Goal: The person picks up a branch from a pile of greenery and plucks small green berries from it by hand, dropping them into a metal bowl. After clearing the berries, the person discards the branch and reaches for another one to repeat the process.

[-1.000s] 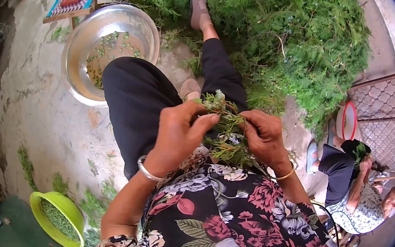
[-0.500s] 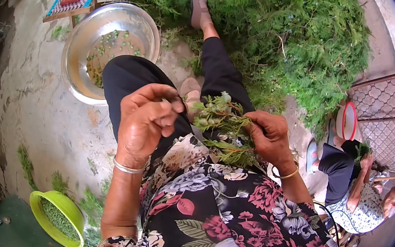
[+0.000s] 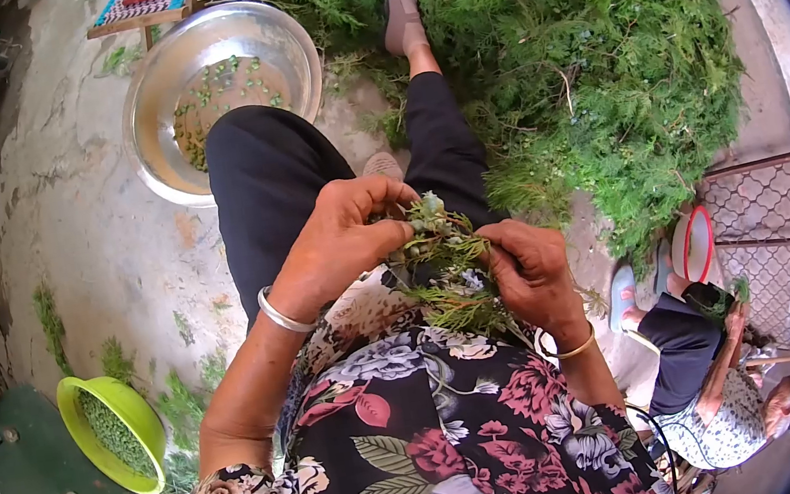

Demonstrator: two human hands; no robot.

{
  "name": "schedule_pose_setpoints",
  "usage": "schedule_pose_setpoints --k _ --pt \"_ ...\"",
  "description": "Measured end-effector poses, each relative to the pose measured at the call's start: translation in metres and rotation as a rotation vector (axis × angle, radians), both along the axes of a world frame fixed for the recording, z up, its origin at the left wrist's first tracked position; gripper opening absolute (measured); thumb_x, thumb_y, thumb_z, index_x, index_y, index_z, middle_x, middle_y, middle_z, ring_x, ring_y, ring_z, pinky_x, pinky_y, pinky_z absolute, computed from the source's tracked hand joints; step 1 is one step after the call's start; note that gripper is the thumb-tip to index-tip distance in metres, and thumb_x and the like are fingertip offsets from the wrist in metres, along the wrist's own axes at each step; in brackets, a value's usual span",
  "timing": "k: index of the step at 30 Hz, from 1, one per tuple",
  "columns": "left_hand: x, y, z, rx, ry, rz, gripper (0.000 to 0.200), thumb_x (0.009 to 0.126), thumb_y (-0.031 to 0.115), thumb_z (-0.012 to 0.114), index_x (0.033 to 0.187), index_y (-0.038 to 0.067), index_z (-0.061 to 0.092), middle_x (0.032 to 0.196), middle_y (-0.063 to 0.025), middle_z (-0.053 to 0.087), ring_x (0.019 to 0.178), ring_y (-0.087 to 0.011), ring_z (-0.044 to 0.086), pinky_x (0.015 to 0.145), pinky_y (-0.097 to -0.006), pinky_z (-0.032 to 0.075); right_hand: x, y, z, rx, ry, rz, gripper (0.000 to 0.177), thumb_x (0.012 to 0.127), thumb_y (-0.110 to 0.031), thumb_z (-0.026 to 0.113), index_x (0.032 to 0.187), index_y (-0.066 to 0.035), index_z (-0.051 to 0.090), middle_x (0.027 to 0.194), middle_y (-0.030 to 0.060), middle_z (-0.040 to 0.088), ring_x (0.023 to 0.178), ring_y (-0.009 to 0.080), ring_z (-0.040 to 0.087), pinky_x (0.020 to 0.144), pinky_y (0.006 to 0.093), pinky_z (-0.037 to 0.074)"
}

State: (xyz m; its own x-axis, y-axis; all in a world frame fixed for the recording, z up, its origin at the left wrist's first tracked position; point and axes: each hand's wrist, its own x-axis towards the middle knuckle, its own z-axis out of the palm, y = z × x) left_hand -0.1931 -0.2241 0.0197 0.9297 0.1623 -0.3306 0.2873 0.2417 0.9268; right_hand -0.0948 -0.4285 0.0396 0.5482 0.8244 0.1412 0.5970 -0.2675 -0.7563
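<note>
My right hand grips a green sprig by its stem end, in front of my lap. Small pale green seed cones show among its leaves. Against the upper left part of the sprig, my left hand has its thumb and fingers closed at the cones; what lies between the fingertips is too small to make out. Beyond my knee stands a wide metal basin with scattered green cones inside. A lime-green bowl at the left is filled with similar small cones.
A large heap of green branches covers the upper right. A small woven stool stands behind the basin. At the lower right sits another person, beside a red-rimmed container and a metal lattice. A green box is lower left.
My left hand has moved right and down onto the sprig, from beside it. My right hand still holds the sprig. The other person's arms have shifted a little.
</note>
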Motion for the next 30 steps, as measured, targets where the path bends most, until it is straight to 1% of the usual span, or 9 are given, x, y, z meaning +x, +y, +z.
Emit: schedule_pose_setpoints --k 3,5,9,12,16,18,22,28,30 --pt "0.000 0.000 -0.004 0.036 0.015 -0.035 0.032 0.074 0.003 0.068 0.103 -0.006 0.060 0.077 -0.0016 0.062 0.061 -0.0029 0.050 0.053 -0.0186 0.039 -0.002 0.003 -0.004 0.034 -0.020 0.027 0.017 0.074 0.008 0.060 0.090 0.002 0.060 0.072 0.0145 0.059 0.062 0.0302 0.060 0.054 0.0353 0.045" --pt "0.001 -0.006 -0.014 0.111 -0.028 -0.037 0.038 0.070 0.007 0.073 0.103 -0.008 0.061 0.087 -0.0047 0.063 0.074 -0.0074 0.055 0.064 -0.0227 0.045 -0.003 0.004 -0.006 0.024 -0.034 0.058 0.018 0.073 0.008 0.060 0.090 0.001 0.060 0.071 0.0141 0.058 0.062 0.0307 0.059 0.054 0.0361 0.045" --pt "0.003 -0.007 -0.012 0.116 0.037 -0.188 0.040 0.069 0.013 0.077 0.102 -0.007 0.064 0.093 -0.0067 0.064 0.087 -0.0120 0.057 0.079 -0.0268 0.045 -0.005 0.007 -0.004 0.003 -0.107 0.132 0.020 0.071 0.008 0.060 0.090 0.000 0.058 0.068 0.0128 0.054 0.061 0.0314 0.057 0.054 0.0382 0.044" --pt "0.005 -0.006 -0.009 0.124 0.144 -0.187 0.043 0.071 0.017 0.077 0.104 -0.006 0.063 0.092 -0.0076 0.065 0.088 -0.0128 0.058 0.081 -0.0268 0.044 -0.005 0.003 -0.010 -0.006 -0.103 0.144 0.022 0.070 0.008 0.060 0.090 -0.001 0.058 0.068 0.0124 0.053 0.061 0.0312 0.056 0.054 0.0386 0.043" --pt "0.001 -0.010 -0.021 0.188 0.068 -0.120 0.040 0.071 0.019 0.078 0.099 -0.006 0.063 0.088 -0.0062 0.065 0.085 -0.0110 0.057 0.078 -0.0261 0.045 -0.005 0.001 -0.010 -0.013 -0.110 0.160 0.024 0.069 0.008 0.060 0.091 -0.001 0.057 0.067 0.0120 0.053 0.060 0.0307 0.056 0.053 0.0382 0.043" --pt "0.003 -0.007 -0.029 0.159 0.027 -0.302 0.037 0.071 0.018 0.077 0.096 -0.005 0.062 0.082 -0.0041 0.062 0.079 -0.0093 0.055 0.071 -0.0253 0.044 -0.005 0.001 -0.010 -0.013 -0.118 0.211 0.026 0.067 0.009 0.060 0.091 -0.001 0.057 0.067 0.0116 0.053 0.060 0.0303 0.055 0.053 0.0381 0.043" --pt "0.003 -0.006 -0.022 0.013 0.012 -0.329 0.033 0.073 0.017 0.076 0.094 -0.004 0.060 0.078 -0.0024 0.059 0.075 -0.0080 0.053 0.066 -0.0239 0.042 -0.006 0.002 -0.007 -0.003 -0.113 0.216 0.027 0.066 0.009 0.060 0.090 -0.001 0.057 0.067 0.0114 0.053 0.059 0.0303 0.055 0.053 0.0382 0.042" --pt "-0.002 -0.014 -0.031 -0.125 0.021 -0.167 0.028 0.075 0.014 0.075 0.093 -0.001 0.060 0.076 0.0008 0.056 0.070 -0.0051 0.048 0.060 -0.0218 0.037 -0.005 0.001 -0.008 0.005 -0.122 0.190 0.026 0.066 0.009 0.059 0.090 -0.001 0.057 0.067 0.0113 0.052 0.060 0.0303 0.054 0.053 0.0387 0.042" --pt "-0.001 -0.020 -0.035 0.068 -0.127 -0.075 0.025 0.076 0.014 0.074 0.089 -0.001 0.060 0.073 0.0001 0.055 0.066 -0.0054 0.046 0.057 -0.0228 0.037 -0.005 0.002 -0.008 -0.002 -0.148 0.190 0.026 0.066 0.009 0.059 0.091 0.000 0.056 0.068 0.0114 0.051 0.060 0.0300 0.054 0.052 0.0393 0.041"
